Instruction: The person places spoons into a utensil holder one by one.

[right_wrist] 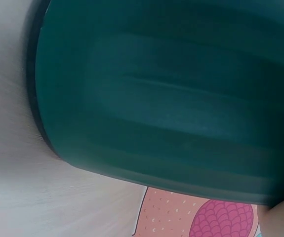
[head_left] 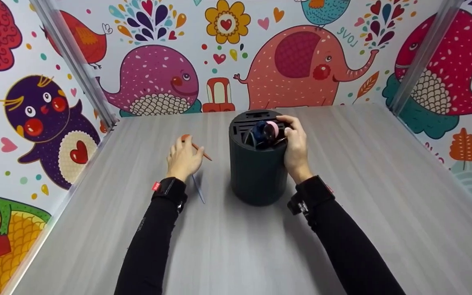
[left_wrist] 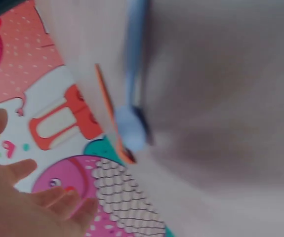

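Note:
A dark teal cylindrical holder (head_left: 256, 168) stands upright at the table's middle and fills the right wrist view (right_wrist: 166, 98). Its slotted top holds a dark blue item (head_left: 259, 134) and a pink round piece (head_left: 273, 128). My right hand (head_left: 288, 128) rests against the holder's upper right rim, its fingers curled round the pink piece. My left hand (head_left: 183, 149) hovers low over the table left of the holder, fingers relaxed, above a thin orange stick (head_left: 203, 153). A thin blue stick (head_left: 198, 189) lies by that wrist. The blurred left wrist view shows the blue stick (left_wrist: 134, 74), the orange stick (left_wrist: 108, 113) and straight fingers (left_wrist: 58, 202).
The grey wood-grain table (head_left: 383, 205) is walled on three sides by cartoon-animal panels (head_left: 301, 61), with metal posts (head_left: 76, 61) at the back corners. Bare tabletop stretches to the right and in front of the holder.

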Available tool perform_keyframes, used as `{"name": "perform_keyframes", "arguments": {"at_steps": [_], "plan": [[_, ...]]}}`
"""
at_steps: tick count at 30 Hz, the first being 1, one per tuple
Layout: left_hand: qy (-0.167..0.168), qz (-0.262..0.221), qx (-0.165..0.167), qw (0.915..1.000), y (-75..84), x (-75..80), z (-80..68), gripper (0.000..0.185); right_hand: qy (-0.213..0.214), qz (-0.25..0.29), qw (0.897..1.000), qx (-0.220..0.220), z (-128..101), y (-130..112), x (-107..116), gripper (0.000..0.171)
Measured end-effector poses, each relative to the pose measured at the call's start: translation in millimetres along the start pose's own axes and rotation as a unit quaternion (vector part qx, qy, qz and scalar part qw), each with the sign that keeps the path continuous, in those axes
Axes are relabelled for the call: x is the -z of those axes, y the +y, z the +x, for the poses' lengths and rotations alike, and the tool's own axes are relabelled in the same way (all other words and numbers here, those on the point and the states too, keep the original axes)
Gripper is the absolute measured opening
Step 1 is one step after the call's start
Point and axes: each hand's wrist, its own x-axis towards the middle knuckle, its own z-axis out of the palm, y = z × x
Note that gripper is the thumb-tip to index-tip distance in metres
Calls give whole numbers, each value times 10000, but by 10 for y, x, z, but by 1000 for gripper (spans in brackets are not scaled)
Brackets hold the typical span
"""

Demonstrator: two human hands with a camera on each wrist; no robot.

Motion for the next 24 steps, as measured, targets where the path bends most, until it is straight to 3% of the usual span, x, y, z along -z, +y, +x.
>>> {"name": "perform_keyframes", "arguments": {"at_steps": [6,10,19,24], "plan": [[-475,251,572,9969,-171,-85,43,69,23,20,10000,5,-6,-5,-8,44],[-615,419,790,9941,-232,-145,63,67,30,-50,10000,-44,-1,-9,-5,43],[-816,951,518,9908,-200,-258,87,55,15,3,10000,-69,-3,-18,-10,43],[-817,913,386,9917,-121,-289,93,47,36,-58,10000,-48,3,-19,-1,44]]}}
